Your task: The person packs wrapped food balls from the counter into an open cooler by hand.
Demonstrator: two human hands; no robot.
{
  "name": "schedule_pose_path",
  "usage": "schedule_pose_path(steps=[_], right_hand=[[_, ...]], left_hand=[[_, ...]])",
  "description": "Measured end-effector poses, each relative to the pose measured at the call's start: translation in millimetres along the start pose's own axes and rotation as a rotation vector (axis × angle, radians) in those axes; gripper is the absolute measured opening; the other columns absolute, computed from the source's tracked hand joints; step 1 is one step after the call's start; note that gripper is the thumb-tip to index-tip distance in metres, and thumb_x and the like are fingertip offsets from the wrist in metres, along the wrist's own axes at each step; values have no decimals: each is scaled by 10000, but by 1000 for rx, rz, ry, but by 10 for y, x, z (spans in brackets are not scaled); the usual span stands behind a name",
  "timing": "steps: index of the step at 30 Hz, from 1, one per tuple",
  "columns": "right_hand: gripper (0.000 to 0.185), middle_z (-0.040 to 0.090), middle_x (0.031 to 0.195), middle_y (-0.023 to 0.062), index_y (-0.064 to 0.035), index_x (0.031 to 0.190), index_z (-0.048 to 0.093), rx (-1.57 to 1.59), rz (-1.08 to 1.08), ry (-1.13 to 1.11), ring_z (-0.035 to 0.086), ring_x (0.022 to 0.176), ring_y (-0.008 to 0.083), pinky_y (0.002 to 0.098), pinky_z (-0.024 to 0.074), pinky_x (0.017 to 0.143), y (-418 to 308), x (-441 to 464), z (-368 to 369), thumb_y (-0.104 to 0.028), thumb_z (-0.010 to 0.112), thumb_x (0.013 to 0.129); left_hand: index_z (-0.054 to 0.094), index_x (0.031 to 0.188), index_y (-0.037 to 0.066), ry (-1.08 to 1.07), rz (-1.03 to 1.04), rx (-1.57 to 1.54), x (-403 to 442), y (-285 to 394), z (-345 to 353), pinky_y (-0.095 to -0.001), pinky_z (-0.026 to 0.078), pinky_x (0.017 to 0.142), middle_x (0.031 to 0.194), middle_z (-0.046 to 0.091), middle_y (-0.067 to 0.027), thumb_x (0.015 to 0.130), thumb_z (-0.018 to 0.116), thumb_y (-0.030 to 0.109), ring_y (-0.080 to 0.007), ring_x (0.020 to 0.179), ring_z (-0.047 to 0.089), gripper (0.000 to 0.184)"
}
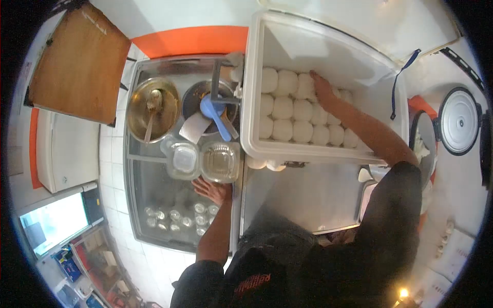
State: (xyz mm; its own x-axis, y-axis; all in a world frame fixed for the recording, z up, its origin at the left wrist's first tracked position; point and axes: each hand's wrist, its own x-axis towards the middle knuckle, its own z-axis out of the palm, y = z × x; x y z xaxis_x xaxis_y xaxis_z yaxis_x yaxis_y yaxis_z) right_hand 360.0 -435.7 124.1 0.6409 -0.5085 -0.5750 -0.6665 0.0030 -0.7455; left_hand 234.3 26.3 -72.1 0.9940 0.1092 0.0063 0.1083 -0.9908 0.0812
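Observation:
My left hand (pixel 213 191) lies with its fingers spread on the clear top of a chest, just in front of two clear plastic containers (pixel 220 162). My right hand (pixel 323 90) reaches down into a white cooler box (pixel 328 152), its fingers stretched out against the white round balls (pixel 282 108) packed there in rows. The balls look like dough or buns; I cannot tell which. Part of the rows is hidden under my right hand and forearm. Neither hand visibly lifts anything.
Left of the cooler stand a metal bowl (pixel 134 123) with a spoon (pixel 149 119) and a dark bowl holding a blue ladle-like utensil (pixel 218 115). Several cans (pixel 174 214) show through the chest top. A round open lid (pixel 458 121) and pot are at right.

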Motion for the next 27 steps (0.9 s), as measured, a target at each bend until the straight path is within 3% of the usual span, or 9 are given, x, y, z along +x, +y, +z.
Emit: schedule_pose_path(steps=[12, 13, 15, 16, 18, 21, 23, 25, 27], right_hand=[[820, 313, 1492, 77, -120, 1452, 297, 92, 45, -110, 366, 1321, 257, 430, 346, 1039, 215, 237, -378, -545, 628, 834], [640, 403, 1417, 114, -104, 1425, 356, -291, -265, -128, 415, 1285, 267, 396, 400, 995, 112, 91, -523, -355, 575, 878], [491, 538, 1286, 133, -62, 1330, 469, -388, -519, -209, 506, 1188, 276, 413, 438, 956, -372, -452, -686, -310, 551, 914], [556, 582, 1229, 115, -35, 1263, 524, -101, -457, -274, 547, 1125, 274, 463, 422, 961, -774, -936, -689, -457, 579, 905], [459, 661, 1042, 154, 4, 1095, 628, -268, -610, -148, 619, 1008, 281, 475, 465, 900, -1156, -2004, -678, -415, 507, 954], [383, 684, 982, 174, 17, 1066, 643, 91, -633, -1165, 654, 975, 250, 370, 494, 875, -488, -2579, -746, -329, 524, 953], [453, 690, 1044, 98, 5, 1030, 676, -262, -350, -1175, 644, 931, 211, 343, 483, 864, -251, -2814, -289, -412, 517, 953], [362, 679, 1011, 129, -40, 1123, 635, -404, -303, -603, 627, 959, 223, 346, 477, 870, 1000, -2439, 301, -339, 548, 939], [538, 617, 1131, 199, -30, 1126, 627, -288, -84, 46, 566, 1067, 348, 430, 435, 931, 2200, -1888, 788, -513, 549, 900]], left_hand=[[184, 1454, 22, 86, 3, -167, 11, 27, -41, -601, 42, 1142, 1497, 209, -212, 810, 394, 737, -414, 1436, 33, 984], [184, 1454, 22, 87, -3, -175, 10, 27, -23, -601, 42, 1142, 1497, 209, -212, 810, 394, 737, -414, 1436, 33, 984], [197, 1450, 17, 19, -21, -66, 10, 26, 21, -599, 40, 1140, 1494, 212, -226, 818, 390, 725, -418, 1435, 40, 968], [197, 1450, 17, 18, -32, -75, 12, 51, 30, -599, 40, 1140, 1494, 212, -226, 818, 390, 725, -418, 1435, 40, 968], [181, 1459, 20, 52, -12, -110, 12, 30, -11, -594, 33, 1143, 1506, 191, -228, 818, 382, 735, -413, 1437, 36, 981], [142, 1472, 24, -53, -38, 32, 21, 59, -52, -587, 32, 1149, 1523, 159, -222, 819, 378, 737, -409, 1438, 31, 995], [125, 1476, 24, -28, -28, -8, 9, 39, -34, -583, 30, 1151, 1530, 142, -218, 823, 379, 730, -408, 1439, 23, 995], [95, 1485, 35, -41, -22, -1, 10, 48, -60, -575, 30, 1156, 1542, 110, -207, 828, 380, 719, -402, 1441, 6, 990], [98, 1486, 43, 1, -17, -81, 21, 33, -33, -577, 32, 1155, 1543, 110, -204, 828, 379, 723, -398, 1442, 8, 988]])
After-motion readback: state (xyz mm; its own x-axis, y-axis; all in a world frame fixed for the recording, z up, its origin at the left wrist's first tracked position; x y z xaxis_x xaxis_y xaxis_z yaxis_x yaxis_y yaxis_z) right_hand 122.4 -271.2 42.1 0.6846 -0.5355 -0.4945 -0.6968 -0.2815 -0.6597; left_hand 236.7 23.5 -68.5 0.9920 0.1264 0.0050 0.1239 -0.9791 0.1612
